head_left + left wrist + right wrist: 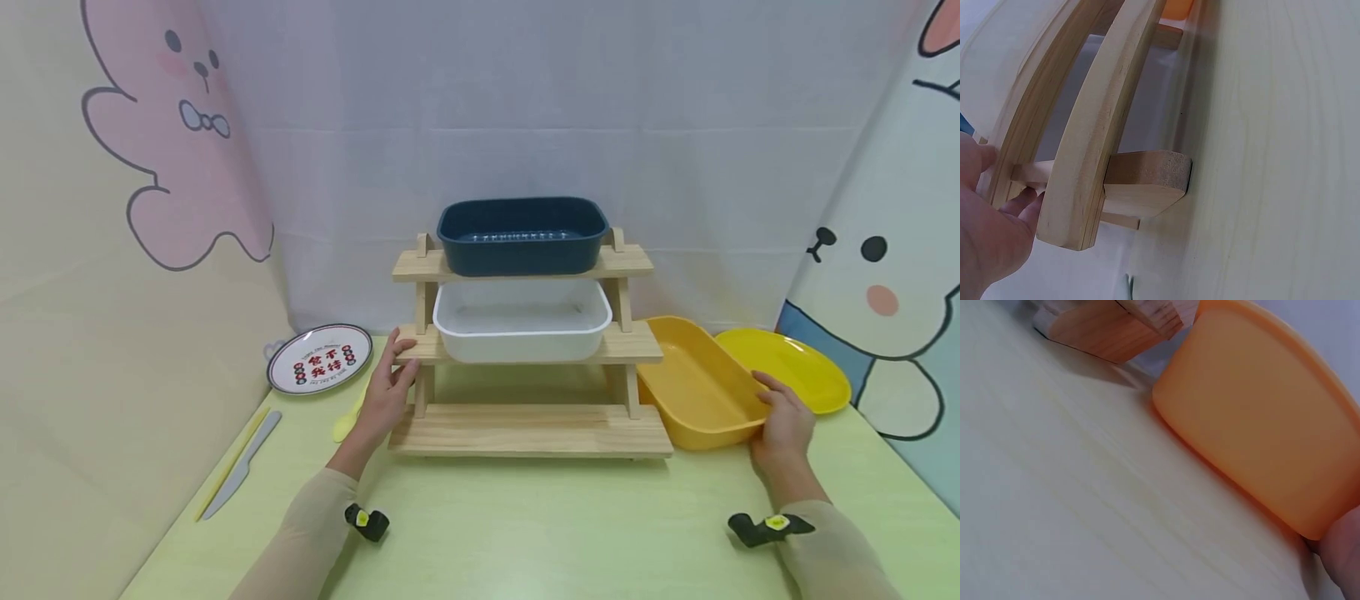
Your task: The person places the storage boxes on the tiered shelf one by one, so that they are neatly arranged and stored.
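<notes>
A three-tier pale wooden rack (525,429) stands toward the back of the light green bench (540,533), near its middle. On its top shelf sits a dark blue rectangular plastic tub (522,236), and on the middle shelf a white rectangular plastic tub (522,321); the bottom shelf carries nothing.

The person's left hand (386,387) is at the rack's left end, its grip closed around the end of the middle shelf, thumb on top and fingers (1019,203) tucked underneath by the upright.

The right hand (783,417) holds the near right corner of an orange rectangular plastic tub (701,387), its grip curled over the rim. That tub lies tilted on the bench just to the right of the rack, its far end leaning up beside the rack's right leg.

Behind the orange tub, toward the right edge, lies a yellow oval plastic plate (795,367). At the back left corner lies a round white plate with red lettering (320,358). Along the left edge lie a grey plastic knife (243,467) and a yellow stick, with a pale yellow spoon (347,423) just left of the left hand.
</notes>
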{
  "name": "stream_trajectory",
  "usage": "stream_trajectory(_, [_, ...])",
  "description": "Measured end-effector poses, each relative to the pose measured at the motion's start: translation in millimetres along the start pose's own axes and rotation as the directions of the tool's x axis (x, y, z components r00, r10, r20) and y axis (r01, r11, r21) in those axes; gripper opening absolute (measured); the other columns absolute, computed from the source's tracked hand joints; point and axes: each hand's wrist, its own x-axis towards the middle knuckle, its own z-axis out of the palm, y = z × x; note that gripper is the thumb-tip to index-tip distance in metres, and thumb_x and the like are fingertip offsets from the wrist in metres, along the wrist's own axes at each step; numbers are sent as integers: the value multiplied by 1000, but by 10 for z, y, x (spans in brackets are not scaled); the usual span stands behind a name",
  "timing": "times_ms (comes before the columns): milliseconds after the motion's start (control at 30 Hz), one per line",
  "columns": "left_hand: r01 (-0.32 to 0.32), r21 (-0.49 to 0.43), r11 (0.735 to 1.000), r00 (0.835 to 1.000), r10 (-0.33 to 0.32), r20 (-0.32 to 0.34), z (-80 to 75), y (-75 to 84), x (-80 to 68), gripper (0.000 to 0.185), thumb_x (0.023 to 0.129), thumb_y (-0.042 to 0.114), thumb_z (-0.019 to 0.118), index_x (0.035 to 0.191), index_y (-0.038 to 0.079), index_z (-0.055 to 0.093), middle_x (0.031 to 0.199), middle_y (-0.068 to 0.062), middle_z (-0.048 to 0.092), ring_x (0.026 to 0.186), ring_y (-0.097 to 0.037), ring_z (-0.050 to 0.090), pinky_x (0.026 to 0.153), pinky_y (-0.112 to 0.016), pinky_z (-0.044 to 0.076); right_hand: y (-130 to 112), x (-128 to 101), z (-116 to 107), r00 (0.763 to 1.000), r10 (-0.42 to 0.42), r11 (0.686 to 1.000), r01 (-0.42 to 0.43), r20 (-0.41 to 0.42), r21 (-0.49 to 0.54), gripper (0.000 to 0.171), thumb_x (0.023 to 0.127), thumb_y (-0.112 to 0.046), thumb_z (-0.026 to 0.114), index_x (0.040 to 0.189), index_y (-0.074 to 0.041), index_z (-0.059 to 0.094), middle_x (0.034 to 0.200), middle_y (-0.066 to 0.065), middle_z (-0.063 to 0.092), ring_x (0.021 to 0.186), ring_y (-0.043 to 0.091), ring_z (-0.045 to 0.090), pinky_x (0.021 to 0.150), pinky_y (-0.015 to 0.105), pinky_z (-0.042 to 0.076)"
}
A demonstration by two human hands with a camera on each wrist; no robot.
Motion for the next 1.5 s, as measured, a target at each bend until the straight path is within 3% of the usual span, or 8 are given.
stream_trajectory(433, [40, -14, 999, 999, -40, 9, -10, 16, 15, 38, 107, 9, 46, 143, -2, 41, 167, -3, 2, 130, -36, 47, 100, -24, 48, -9, -7, 5, 994, -17, 995, 7, -105, -95, 32, 96, 4, 50, 107, -7, 79, 126, -7, 54, 129, 9, 40, 111, 20, 33])
stream_trajectory(700, [-7, 3, 1000, 1000, 7, -3, -5, 26, -1, 39, 108, 15, 47, 144, 2, 42, 167, 1, 4, 130, -33, 48, 100, -22, 47, -2, -32, -92, 967, -25, 982, 72, 254, -176, 38, 98, 3, 58, 129, -15, 70, 133, -6, 48, 106, 3, 53, 86, 13, 51])
stream_trajectory(767, [-5, 3, 1000, 1000, 5, -1, -9, 28, 3, 39, 108, 15, 46, 144, 2, 42, 167, 1, 3, 131, -33, 47, 100, -21, 47, 23, -36, -129, 950, -59, 912, 176, 305, -372, 43, 100, -4, 58, 139, -21, 60, 140, 0, 42, 111, 4, 48, 82, 9, 49])
stream_trajectory(933, [6, -20, 1000, 1000, -6, 5, -12, 16, 8, 43, 107, 13, 47, 147, 1, 38, 167, -2, 3, 132, -35, 45, 98, -18, 47, 69, -37, -162, 939, -112, 596, 325, 325, -735, 56, 103, -25, 54, 156, -23, 36, 160, 14, 23, 137, 23, 24, 106, 12, 30])
stream_trajectory(1033, [7, -28, 1000, 1000, -7, 9, -11, 16, 6, 46, 107, 13, 47, 150, 2, 35, 167, -4, 6, 132, -36, 45, 97, -17, 47, 85, -35, -143, 945, -138, 545, 322, 296, -774, 54, 104, -22, 47, 157, -18, 34, 162, 18, 22, 141, 29, 21, 110, 15, 26])
stream_trajectory(1167, [4, -13, 1000, 1000, -4, 9, -16, 18, 11, 46, 107, 15, 46, 150, 3, 35, 166, -4, 8, 132, -34, 46, 98, -17, 47, 95, -46, -109, 963, -157, 632, 268, 219, -727, 49, 104, -13, 35, 152, -18, 44, 157, 7, 31, 135, 18, 32, 95, 6, 38])
stream_trajectory(1333, [-10, -2, 1000, 1000, 10, 8, -18, 12, 10, 43, 107, 17, 47, 148, 4, 39, 166, -3, 8, 131, -33, 47, 98, -18, 47, 71, -69, -73, 982, -150, 837, 189, 117, -514, 47, 105, -12, 29, 144, -20, 55, 149, 0, 38, 131, 13, 36, 93, 7, 42])
stream_trajectory(1500, [-9, -3, 1000, 1000, 9, 9, -10, 12, -7, 42, 108, 18, 47, 147, 4, 40, 167, -2, 5, 133, -34, 46, 100, -20, 46, 33, -86, -44, 985, -171, 930, 166, 13, -328, 43, 104, -9, 33, 134, -15, 63, 141, -1, 46, 127, 13, 42, 94, 11, 45])
